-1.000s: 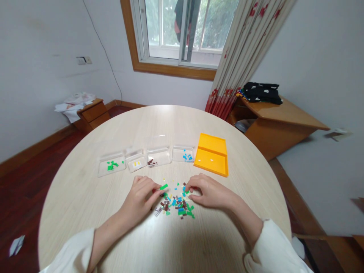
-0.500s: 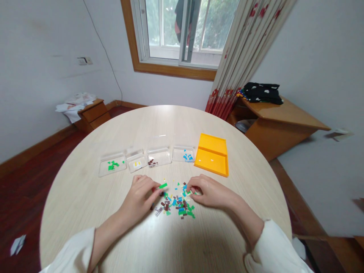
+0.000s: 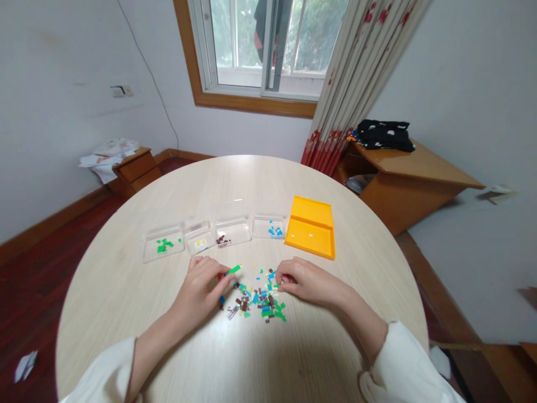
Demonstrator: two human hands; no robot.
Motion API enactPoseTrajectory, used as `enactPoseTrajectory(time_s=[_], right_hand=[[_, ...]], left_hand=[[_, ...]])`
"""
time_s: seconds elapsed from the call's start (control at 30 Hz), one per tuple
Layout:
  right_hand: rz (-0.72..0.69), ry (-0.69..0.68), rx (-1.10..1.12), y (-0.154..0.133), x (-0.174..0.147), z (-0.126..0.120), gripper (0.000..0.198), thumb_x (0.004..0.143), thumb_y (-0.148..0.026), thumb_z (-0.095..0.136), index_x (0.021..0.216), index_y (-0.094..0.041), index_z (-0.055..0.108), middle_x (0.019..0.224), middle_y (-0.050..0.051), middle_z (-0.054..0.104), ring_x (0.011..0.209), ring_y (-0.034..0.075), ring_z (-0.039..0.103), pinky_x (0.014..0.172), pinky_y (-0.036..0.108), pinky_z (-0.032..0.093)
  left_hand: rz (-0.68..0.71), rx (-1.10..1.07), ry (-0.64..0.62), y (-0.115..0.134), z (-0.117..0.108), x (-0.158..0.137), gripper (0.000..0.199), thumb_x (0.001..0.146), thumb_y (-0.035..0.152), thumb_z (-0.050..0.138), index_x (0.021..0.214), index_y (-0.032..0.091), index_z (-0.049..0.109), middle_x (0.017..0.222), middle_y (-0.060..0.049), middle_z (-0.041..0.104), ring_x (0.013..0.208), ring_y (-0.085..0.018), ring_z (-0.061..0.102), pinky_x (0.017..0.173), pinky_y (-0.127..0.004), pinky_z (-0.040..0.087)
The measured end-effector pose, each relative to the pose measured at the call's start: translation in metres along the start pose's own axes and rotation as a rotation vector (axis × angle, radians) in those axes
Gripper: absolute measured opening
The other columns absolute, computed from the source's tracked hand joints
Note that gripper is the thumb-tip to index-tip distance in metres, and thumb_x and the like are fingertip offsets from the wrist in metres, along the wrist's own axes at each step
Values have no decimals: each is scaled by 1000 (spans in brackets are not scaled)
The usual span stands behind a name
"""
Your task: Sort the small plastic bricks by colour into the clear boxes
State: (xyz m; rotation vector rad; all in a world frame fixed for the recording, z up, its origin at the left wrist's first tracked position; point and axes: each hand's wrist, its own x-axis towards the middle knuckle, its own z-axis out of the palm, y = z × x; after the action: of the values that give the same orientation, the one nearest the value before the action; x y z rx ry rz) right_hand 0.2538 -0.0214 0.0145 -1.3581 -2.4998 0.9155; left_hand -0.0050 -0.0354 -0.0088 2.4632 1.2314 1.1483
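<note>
Between the thumb and fingers of my left hand (image 3: 204, 284) is a long green building brick (image 3: 234, 270), held just left of the loose pile. My right hand (image 3: 308, 281) is at the pile's right edge, its fingers curled together; whatever they pinch is hidden. The pile of small building bricks (image 3: 265, 299) mixes brown, blue, green, yellow and clear pieces on the table. Behind my hands stand clear boxes: one with green bricks (image 3: 164, 245), one with yellow bricks (image 3: 200, 242), one with brown bricks (image 3: 222, 240) and one with blue bricks (image 3: 276, 229).
An open yellow case (image 3: 311, 244) with a couple of white pieces lies right of the clear boxes. The round wooden table (image 3: 235, 364) carries everything. Beyond it are a window, a curtain (image 3: 335, 101) and a wooden cabinet (image 3: 423, 168) with dark cloth on top.
My left hand has drawn slightly left and up with the green brick, which is now tilted more. My right hand has barely moved. The whole view has shifted a little.
</note>
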Motion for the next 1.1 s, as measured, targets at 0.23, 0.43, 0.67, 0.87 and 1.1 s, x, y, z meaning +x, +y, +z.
enactPoseTrajectory(time_s=[0.23,0.43,0.67,0.87,1.1], right_hand=[[-37,57,5,-5,-2,-1,9,72,-7,56,74,-15,61,71,1,58,66,11,49,62,20,35],[-14,108,24,-8,-2,-2,10,70,-6,56,71,-14,61,70,1,59,66,11,51,63,19,37],[1,111,24,-5,-2,-1,11,71,-7,55,71,-14,64,69,3,62,66,11,54,63,19,38],[-8,118,42,-6,-2,-1,13,71,-7,53,72,-14,64,69,2,62,65,11,54,62,19,39],[-34,165,76,-8,-2,0,16,73,-7,51,78,-15,64,68,0,60,64,11,53,63,20,40]], left_hand=[[-15,12,6,0,-3,2,14,88,26,56,76,19,58,62,4,59,61,-12,52,69,-32,36],[-46,10,47,-2,-4,3,13,87,26,55,76,20,60,61,3,60,60,-13,53,66,-32,35],[-54,35,28,-5,-5,2,12,87,26,56,76,20,60,62,4,60,61,-13,54,68,-32,35],[-228,178,153,-23,-31,8,22,84,37,54,71,20,61,65,1,65,63,-16,57,71,-34,36],[-537,220,244,-51,-57,10,26,72,45,55,70,21,63,64,-1,66,60,-17,56,63,-30,41]])
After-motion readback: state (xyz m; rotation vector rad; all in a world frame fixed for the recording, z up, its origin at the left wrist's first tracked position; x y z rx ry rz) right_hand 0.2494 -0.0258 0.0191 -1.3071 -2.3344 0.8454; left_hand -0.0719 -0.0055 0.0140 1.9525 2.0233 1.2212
